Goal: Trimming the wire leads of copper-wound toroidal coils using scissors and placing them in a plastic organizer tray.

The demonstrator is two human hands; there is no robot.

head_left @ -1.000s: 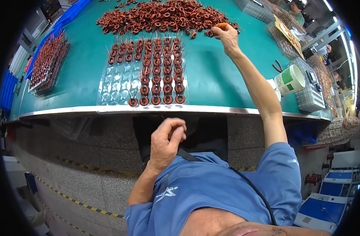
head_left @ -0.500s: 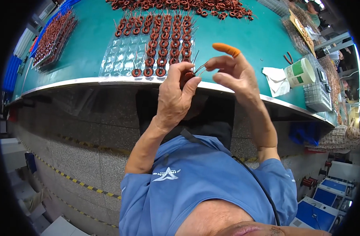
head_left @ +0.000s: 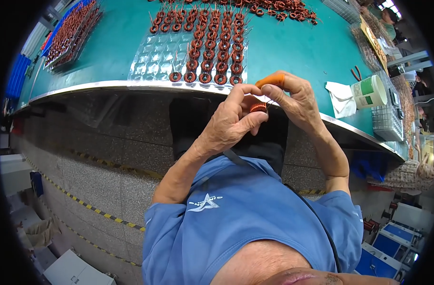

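Observation:
Just off the table's front edge, my left hand (head_left: 229,121) grips a copper-wound toroidal coil (head_left: 259,108) between thumb and fingers. Thin wire leads rise from the coil towards my right hand (head_left: 295,97). The thumb and index finger of that hand are pinched together at those leads, and an orange finger cot (head_left: 272,81) covers the index finger. Beyond both hands lies a clear plastic tray (head_left: 153,61) with cup-shaped pockets. Rows of similar coils (head_left: 210,54) stand in its right and far parts, their leads pointing up; several pockets at the near left hold none.
A heap of loose coils (head_left: 286,8) lies at the table's far side. Stacked full trays (head_left: 72,35) stand far left. On the right are a white cloth (head_left: 340,99), a white-and-green tub (head_left: 369,91), pliers (head_left: 356,73) and clear trays (head_left: 387,124).
Both hands have come back towards my body and slightly right with the coil. The right thumb and index finger, apart before, have closed together at the leads. The view has shifted slightly.

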